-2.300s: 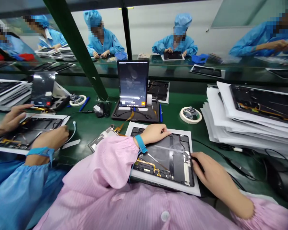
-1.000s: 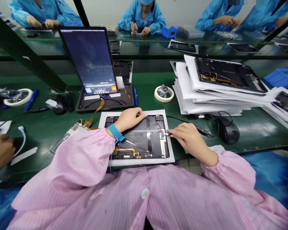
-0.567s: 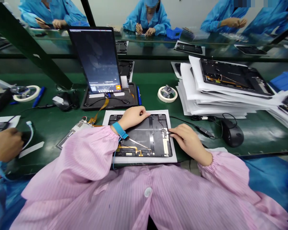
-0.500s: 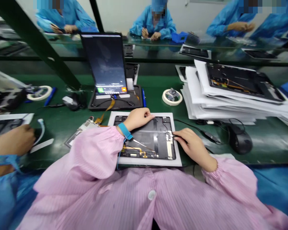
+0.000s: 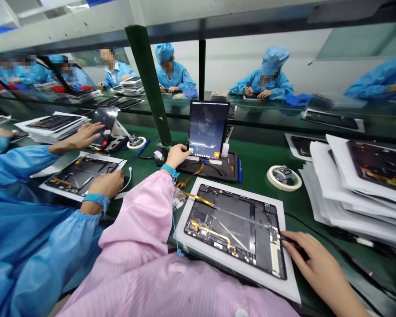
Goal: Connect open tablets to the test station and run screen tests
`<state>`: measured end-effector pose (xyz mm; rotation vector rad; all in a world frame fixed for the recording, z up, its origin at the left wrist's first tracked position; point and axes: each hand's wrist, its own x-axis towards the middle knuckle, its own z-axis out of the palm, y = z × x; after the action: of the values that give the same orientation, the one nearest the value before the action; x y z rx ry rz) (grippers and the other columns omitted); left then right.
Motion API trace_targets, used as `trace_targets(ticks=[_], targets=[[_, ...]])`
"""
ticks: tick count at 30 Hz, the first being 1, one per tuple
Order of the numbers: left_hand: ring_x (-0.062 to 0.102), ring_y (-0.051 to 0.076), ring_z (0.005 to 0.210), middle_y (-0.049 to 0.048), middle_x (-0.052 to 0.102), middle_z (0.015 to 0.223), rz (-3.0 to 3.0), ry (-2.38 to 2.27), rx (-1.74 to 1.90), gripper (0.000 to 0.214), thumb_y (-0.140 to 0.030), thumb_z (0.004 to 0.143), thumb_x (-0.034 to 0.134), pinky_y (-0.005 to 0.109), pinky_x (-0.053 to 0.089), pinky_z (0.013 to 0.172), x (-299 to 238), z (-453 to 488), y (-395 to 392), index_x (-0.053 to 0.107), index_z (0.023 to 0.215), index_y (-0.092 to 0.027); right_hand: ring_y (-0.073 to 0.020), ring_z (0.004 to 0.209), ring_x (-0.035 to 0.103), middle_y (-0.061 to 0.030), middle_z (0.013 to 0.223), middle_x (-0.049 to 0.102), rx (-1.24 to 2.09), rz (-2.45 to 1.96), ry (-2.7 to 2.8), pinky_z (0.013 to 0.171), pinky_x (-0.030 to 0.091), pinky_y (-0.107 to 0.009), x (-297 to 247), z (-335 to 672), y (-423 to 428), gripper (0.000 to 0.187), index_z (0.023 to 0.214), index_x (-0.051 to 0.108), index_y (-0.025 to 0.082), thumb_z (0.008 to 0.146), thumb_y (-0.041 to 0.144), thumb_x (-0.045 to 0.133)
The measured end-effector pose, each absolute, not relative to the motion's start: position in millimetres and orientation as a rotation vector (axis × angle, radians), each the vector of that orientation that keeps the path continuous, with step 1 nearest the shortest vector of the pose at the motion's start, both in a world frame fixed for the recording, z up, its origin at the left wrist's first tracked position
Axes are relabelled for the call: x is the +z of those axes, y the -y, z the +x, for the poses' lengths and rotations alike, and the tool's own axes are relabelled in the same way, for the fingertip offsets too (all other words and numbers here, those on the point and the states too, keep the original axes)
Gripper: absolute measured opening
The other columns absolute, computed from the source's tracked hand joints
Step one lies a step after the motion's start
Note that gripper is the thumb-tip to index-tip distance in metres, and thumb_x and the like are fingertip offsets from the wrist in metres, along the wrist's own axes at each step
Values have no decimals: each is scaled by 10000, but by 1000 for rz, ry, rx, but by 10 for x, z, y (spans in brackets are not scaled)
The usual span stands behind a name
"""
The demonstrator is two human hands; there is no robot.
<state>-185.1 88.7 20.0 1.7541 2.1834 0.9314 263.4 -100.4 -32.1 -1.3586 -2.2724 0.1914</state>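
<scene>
My left hand [image 5: 178, 156], in a pink sleeve with a blue wrist strap, reaches to the lower left corner of an upright tablet screen [image 5: 208, 128]. Its fingertips touch the screen near a corner icon, and it holds nothing I can see. In front of me an opened tablet housing [image 5: 232, 229] lies on a white sheet [image 5: 292, 288], with its boards and ribbon cables exposed. My right hand [image 5: 312, 255] is closed on a black cable plug [image 5: 285, 238] at the housing's right edge. A gold flex cable [image 5: 201, 200] runs from the housing toward the screen's black stand [image 5: 214, 171].
A roll of tape [image 5: 284, 178] and a stack of sheets with housings [image 5: 343, 193] stand at right. A blue pen [image 5: 240, 169] lies beside the stand. On the left, a co-worker's hand [image 5: 107, 184] is over another housing [image 5: 82, 176]. A green post [image 5: 152, 83] rises behind.
My left hand has moved from above the housing up to the screen's lower left corner. My right hand stays at the housing's right edge. The view has swung left.
</scene>
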Motion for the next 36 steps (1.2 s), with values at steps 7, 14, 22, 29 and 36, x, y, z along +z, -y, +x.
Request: trace_targets(ticks=[7,14,22,29,36], targets=[[555,299,1062,123,675,995,1785,-2360,1009,254,-393,791,621,420,438,924,158,-1676,-771,657,888,-162,-242,832,655,-72,921,679,181,-1373,2262,718,552,-369,-303,2632,991,325,994,655,229,930,481,460],[425,281,1263,153,605,1226,2199,-2105,947,302,-250,895,449,417,382,1042,289,-1255,-442,592,1122,-112,-235,827,659,-67,934,679,185,-1360,2259,683,562,-344,-324,2666,981,304,998,660,239,913,477,491],[247,314,1401,155,318,1518,2258,-2125,970,487,-241,855,460,465,305,1094,141,-1175,-629,432,1320,-98,-222,795,657,-54,901,676,182,-1338,2264,657,560,-324,-324,2659,963,292,998,659,247,909,474,499],[274,308,1383,167,424,1444,2292,-2047,984,534,-247,851,448,451,297,1094,175,-1185,-591,388,1355,-80,-222,816,656,-48,916,676,164,-1338,2273,684,559,-333,-338,2674,976,284,1007,647,248,918,467,490],[302,299,1360,159,511,1361,2328,-1957,986,602,-211,850,418,439,297,1103,302,-1091,-446,296,1411,-29,-222,847,649,-49,940,668,179,-1366,2274,720,555,-345,-351,2666,979,267,1020,634,252,928,450,480]])
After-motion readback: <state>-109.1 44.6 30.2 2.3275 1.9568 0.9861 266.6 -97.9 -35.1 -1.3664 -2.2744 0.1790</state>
